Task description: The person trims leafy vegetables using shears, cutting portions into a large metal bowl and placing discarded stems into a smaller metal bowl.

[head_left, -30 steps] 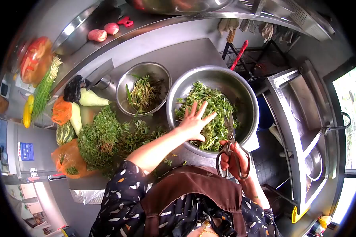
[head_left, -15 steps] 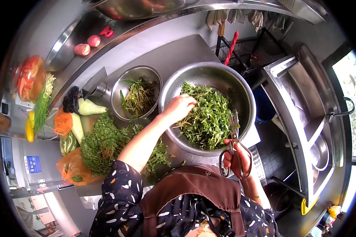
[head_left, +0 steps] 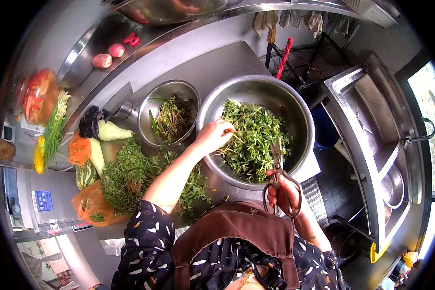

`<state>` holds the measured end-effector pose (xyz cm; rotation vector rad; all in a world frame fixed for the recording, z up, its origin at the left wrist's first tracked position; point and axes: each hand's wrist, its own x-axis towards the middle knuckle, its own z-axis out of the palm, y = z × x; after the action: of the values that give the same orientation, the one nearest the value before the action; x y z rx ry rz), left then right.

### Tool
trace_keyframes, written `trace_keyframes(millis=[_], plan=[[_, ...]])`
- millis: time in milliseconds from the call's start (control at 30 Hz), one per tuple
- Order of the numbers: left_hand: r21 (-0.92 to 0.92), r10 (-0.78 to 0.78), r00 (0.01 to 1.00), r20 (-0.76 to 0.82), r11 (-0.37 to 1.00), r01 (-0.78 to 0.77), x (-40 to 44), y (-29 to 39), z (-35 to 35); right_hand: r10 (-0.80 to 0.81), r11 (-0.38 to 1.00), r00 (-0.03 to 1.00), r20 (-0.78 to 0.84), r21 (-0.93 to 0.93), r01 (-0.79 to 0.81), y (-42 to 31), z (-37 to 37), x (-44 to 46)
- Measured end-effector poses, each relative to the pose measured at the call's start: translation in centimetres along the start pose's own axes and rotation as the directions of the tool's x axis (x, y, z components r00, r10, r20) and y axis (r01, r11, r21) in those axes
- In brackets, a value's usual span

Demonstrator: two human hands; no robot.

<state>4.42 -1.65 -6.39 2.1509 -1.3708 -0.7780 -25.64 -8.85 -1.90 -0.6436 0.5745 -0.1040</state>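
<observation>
A large steel bowl (head_left: 209, 104) holds a heap of leafy greens (head_left: 253, 140). My left hand (head_left: 215, 137) is over the bowl's left side, fingers pinched on thin stems of the greens. My right hand (head_left: 286, 193) is closed round the handles of a pair of scissors (head_left: 277, 157). The blades point into the bowl, over the right part of the heap. A smaller steel bowl (head_left: 144, 107) to the left contains cut stems (head_left: 171, 118). A pile of uncut greens (head_left: 130, 176) lies on the counter, partly behind my left forearm.
Left of the pile are an orange plastic bag (head_left: 94, 205), a striped squash (head_left: 85, 175) and a pale gourd (head_left: 115, 131). A cleaver (head_left: 118, 100) stands behind them. Spring onions (head_left: 55, 125) lie farther left. The steel sink (head_left: 372, 111) is at the right.
My right hand has moved the scissors slightly left, so the blades now reach over the greens. My left hand has shifted slightly left, with stems showing at its fingertips.
</observation>
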Motion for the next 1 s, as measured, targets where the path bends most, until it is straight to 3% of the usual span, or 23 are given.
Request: trace_keyframes(millis=[67, 100, 167, 233, 267, 300, 367, 400, 467, 567, 633, 733, 900, 967, 1000], plan=[[0.245, 0.072, 0.997, 0.016, 0.967, -0.074, -0.1, 0.9, 1.2, 0.042, 0.999, 0.999, 0.034, -0.021, -0.041, 0.0, 0.6, 0.4], [0.348, 0.191, 0.978, -0.079, 0.925, -0.152, 0.0, -0.4, 2.8, 0.052, 0.998, 0.997, 0.054, -0.027, -0.051, 0.0, 0.9, 0.6], [0.457, 0.157, 0.987, -0.011, 0.879, -0.135, 0.4, 0.0, 2.9, 0.060, 0.998, 0.995, 0.085, -0.018, -0.058, -0.2, 1.3, 0.8], [0.279, 0.073, 0.980, -0.187, 0.960, -0.018, 0.7, -0.1, 2.5, 0.038, 0.999, 0.990, 0.137, -0.021, -0.036, -0.1, 1.2, 0.7], [0.134, 0.069, 0.968, -0.241, 0.990, -0.037, 0.7, 0.6, 1.3, 0.034, 0.999, 0.983, 0.179, -0.016, -0.032, 0.0, 1.2, 0.7], [-0.114, -0.124, 0.982, -0.141, 0.988, 0.109, 0.5, 1.5, 0.1, 0.028, 1.000, 0.984, 0.175, -0.007, -0.027, 0.1, 1.2, 0.7], [-0.320, -0.204, 0.977, -0.060, 0.931, 0.174, 0.0, 2.8, -1.2, 0.086, 0.996, 0.964, 0.251, 0.005, -0.090, 0.3, 1.4, 1.0], [-0.313, -0.200, 0.978, -0.058, 0.934, 0.173, -0.2, 3.1, -1.3, 0.093, 0.995, 0.957, 0.274, 0.007, -0.099, 0.6, 1.3, 1.5], [-0.740, -0.176, 0.982, 0.067, 0.651, 0.167, -0.8, 3.7, -1.1, 0.089, 0.995, 0.956, 0.279, 0.019, -0.098, 0.5, 1.7, 1.9], [-0.808, -0.210, 0.974, 0.084, 0.558, 0.190, -1.4, 4.2, -0.4, 0.104, 0.992, 0.958, 0.266, 0.037, -0.118, 0.1, 2.3, 2.4], [-0.805, -0.186, 0.979, 0.088, 0.565, 0.180, -1.6, 4.1, 0.0, 0.116, 0.991, 0.954, 0.278, 0.038, -0.131, 0.1, 2.3, 2.5], [-0.542, -0.251, 0.963, 0.097, 0.798, 0.263, -2.1, 5.4, 0.0, 0.111, 0.994, 0.950, 0.290, -0.042, -0.103, 0.1, 2.3, 2.8], [-0.354, -0.195, 0.979, 0.064, 0.912, 0.205, -2.7, 5.6, 0.6, 0.090, 0.996, 0.958, 0.272, -0.046, -0.081, -0.3, 2.8, 2.9], [-0.191, -0.007, 0.996, -0.086, 0.982, -0.009, -2.8, 5.2, 1.1, 0.078, 0.997, 0.956, 0.283, -0.044, -0.069, -0.3, 3.0, 3.0], [-0.083, 0.022, 0.992, -0.122, 0.996, -0.033, -2.9, 5.1, 1.3, 0.092, 0.996, 0.963, 0.253, -0.033, -0.087, -0.3, 3.1, 3.0]])
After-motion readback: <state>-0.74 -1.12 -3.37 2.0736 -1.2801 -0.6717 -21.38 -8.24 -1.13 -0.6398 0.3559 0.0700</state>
